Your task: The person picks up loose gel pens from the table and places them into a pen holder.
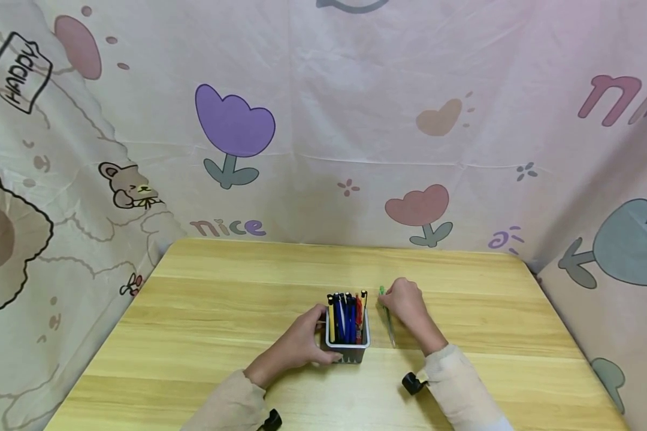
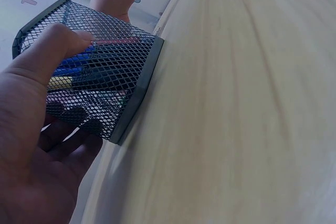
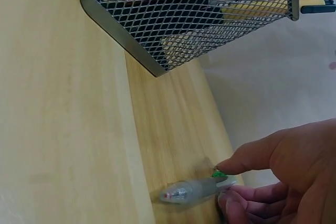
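Note:
A black wire-mesh pen holder (image 1: 351, 355) with a pale rim stands upright on the table, packed with several pens (image 1: 347, 320) in blue, yellow, red and black. My left hand (image 1: 304, 339) grips its left side, thumb near the front and fingers behind; in the left wrist view the thumb lies across the mesh (image 2: 113, 72). To the right of the holder, my right hand (image 1: 406, 300) pinches the green-clip end of a clear pen (image 1: 390, 329). The right wrist view shows that pen (image 3: 191, 191) lying along the tabletop, its tip pointing away from the fingers.
The wood-grain table (image 1: 221, 299) reaches back to a printed cloth (image 1: 323, 120) hung behind it and along both sides. A small black device (image 1: 412, 383) sits at the right wrist, another (image 1: 271, 420) at the left.

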Demonstrator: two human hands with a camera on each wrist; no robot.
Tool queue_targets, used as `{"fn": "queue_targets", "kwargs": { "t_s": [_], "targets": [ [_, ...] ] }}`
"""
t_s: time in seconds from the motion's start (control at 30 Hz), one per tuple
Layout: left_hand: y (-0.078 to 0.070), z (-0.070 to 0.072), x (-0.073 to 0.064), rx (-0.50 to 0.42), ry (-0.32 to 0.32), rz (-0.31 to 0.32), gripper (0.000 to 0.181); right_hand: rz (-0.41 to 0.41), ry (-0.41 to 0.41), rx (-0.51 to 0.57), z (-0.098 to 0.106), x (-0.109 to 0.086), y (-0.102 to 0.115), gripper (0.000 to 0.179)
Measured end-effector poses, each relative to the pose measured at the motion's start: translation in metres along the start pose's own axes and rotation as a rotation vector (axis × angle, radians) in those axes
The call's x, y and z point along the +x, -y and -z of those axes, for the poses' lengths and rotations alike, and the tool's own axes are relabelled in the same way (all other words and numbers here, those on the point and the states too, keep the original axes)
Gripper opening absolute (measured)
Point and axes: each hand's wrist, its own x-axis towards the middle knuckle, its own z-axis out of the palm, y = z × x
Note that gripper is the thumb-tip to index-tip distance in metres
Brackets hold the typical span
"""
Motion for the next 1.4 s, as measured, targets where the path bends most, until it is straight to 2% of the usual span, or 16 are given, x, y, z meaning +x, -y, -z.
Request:
{"fn": "queue_targets", "kwargs": {
  "t_s": [0.17, 0.33, 0.43, 0.73, 1.0, 1.4],
  "targets": [
    [0.0, 0.0, 0.0, 0.006, 0.004, -0.002, 0.086, 0.022, -0.004, 0.001, 0.0, -0.001, -0.003, 0.046],
    [0.0, 0.0, 0.0, 0.007, 0.006, -0.009, 0.084, 0.017, -0.013, 0.016, 0.004, -0.003, -0.004, 0.023],
    [0.001, 0.0, 0.0, -0.008, 0.007, -0.011, 0.083, 0.04, -0.035, 0.027, 0.008, -0.006, -0.002, 0.014],
    [0.0, 0.001, -0.001, -0.006, 0.006, -0.005, 0.083, 0.151, -0.092, 0.067, 0.025, -0.022, 0.012, 0.015],
    [0.0, 0.0, -0.001, 0.001, 0.002, -0.003, 0.086, 0.234, -0.186, 0.12, 0.039, -0.035, 0.027, 0.016],
    [0.001, 0.0, -0.001, -0.029, 0.012, -0.004, 0.084, 0.333, -0.326, 0.291, 0.068, -0.07, 0.056, 0.021]
  ]
}}
